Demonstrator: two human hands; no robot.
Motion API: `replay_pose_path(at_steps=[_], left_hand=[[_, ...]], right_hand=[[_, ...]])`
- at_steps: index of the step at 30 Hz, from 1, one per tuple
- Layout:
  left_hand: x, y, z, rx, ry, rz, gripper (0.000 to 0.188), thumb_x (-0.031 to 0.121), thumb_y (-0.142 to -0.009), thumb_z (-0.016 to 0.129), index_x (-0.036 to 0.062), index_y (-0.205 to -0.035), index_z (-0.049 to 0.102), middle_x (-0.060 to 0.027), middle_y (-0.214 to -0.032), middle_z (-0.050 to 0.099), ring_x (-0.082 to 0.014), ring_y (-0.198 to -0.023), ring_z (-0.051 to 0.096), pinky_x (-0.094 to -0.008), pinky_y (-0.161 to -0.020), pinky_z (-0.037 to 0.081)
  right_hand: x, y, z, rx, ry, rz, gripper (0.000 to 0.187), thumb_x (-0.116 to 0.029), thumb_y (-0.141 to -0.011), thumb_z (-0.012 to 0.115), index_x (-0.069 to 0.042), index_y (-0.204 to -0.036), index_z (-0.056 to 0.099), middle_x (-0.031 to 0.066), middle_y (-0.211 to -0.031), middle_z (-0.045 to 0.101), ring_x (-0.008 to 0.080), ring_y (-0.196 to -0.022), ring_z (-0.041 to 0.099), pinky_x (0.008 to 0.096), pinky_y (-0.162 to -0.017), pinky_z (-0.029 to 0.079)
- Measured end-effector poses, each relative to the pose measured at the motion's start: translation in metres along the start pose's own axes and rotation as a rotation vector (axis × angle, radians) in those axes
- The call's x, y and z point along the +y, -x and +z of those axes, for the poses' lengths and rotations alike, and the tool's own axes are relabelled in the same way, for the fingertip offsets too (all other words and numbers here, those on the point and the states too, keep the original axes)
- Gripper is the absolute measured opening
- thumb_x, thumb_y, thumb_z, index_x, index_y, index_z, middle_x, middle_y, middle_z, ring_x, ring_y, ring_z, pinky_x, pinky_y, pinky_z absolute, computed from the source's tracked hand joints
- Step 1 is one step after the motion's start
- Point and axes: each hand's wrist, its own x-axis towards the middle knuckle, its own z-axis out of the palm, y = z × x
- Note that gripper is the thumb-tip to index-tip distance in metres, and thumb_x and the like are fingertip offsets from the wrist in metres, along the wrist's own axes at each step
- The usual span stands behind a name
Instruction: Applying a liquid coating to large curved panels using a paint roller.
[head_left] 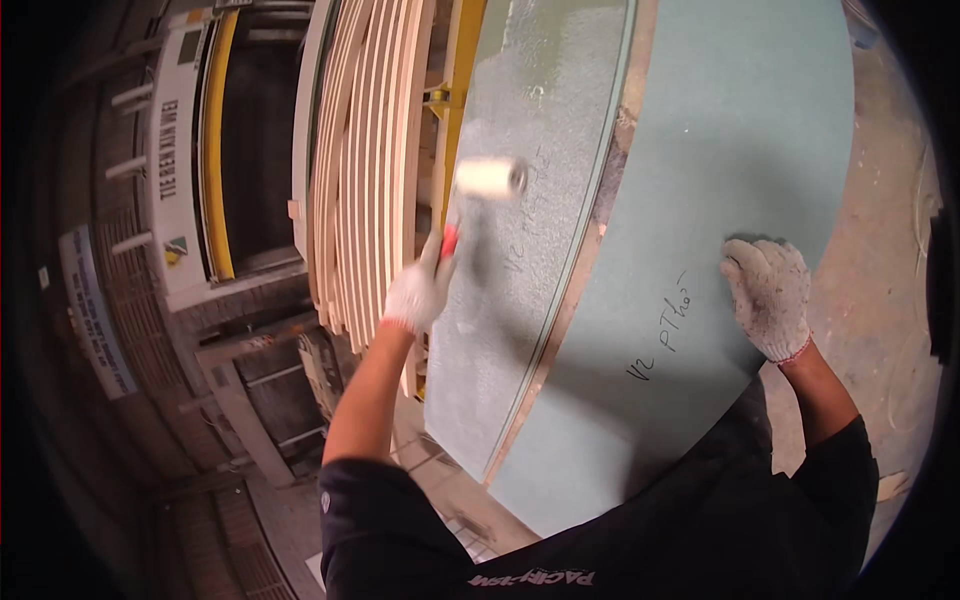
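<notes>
My left hand [418, 293], in a white knitted glove, is closed round the red handle [448, 241] of a paint roller. The roller's cream sleeve [488, 178] is blurred and lies over a wet, shiny grey-green board [520, 130] with handwriting on it. My gloved right hand [770, 298] rests on a matt green board [740, 160] near its right edge. Its fingers look curled in, with nothing visible in them, though their undersides are hidden. The matt board also bears handwriting and lies to the right of the wet one.
A narrow brown strip [578, 320] runs between the boards. Left of them stand stacked pale wooden slats [365, 150] and a yellow metal frame [462, 60]. A white and yellow machine [190, 150] is farther left. Concrete floor [885, 220] shows at the right.
</notes>
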Motion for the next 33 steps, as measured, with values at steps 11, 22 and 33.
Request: replay_pose_path(at_steps=[11,22,33], left_hand=[[0.093,-0.133,-0.055,0.001,0.394,-0.210,0.053,0.038,-0.104,0.046,0.0034,-0.143,0.051,-0.0357,-0.114,0.066,-0.0491,-0.110,0.066,-0.0529,-0.096,0.052],[0.043,-0.127,-0.040,0.111,0.175,-0.145,0.055,0.040,-0.103,0.048,0.0053,-0.146,0.048,-0.0343,-0.114,0.067,-0.0491,-0.109,0.066,-0.0545,-0.094,0.052],[0.034,-0.004,-0.022,-0.012,-0.142,0.117,0.057,0.039,-0.105,0.049,0.0084,-0.152,0.040,-0.0261,-0.077,0.070,-0.0410,-0.069,0.071,-0.0535,-0.064,0.057]], right_hand=[[0.012,0.002,-0.004,-0.171,-0.035,-0.022,0.015,-0.024,-0.091,0.067,-0.011,-0.098,0.063,0.0087,-0.070,0.057,0.0310,-0.069,0.057,0.0423,-0.071,0.043],[0.008,0.005,-0.002,-0.045,0.032,-0.132,0.020,-0.031,-0.090,0.069,-0.013,-0.095,0.064,0.0050,-0.072,0.058,0.0280,-0.070,0.058,0.0421,-0.071,0.043],[-0.005,-0.002,-0.007,-0.050,-0.014,-0.019,0.023,-0.009,-0.089,0.066,-0.007,-0.112,0.063,0.0097,-0.070,0.059,0.0328,-0.069,0.061,0.0440,-0.068,0.045]])
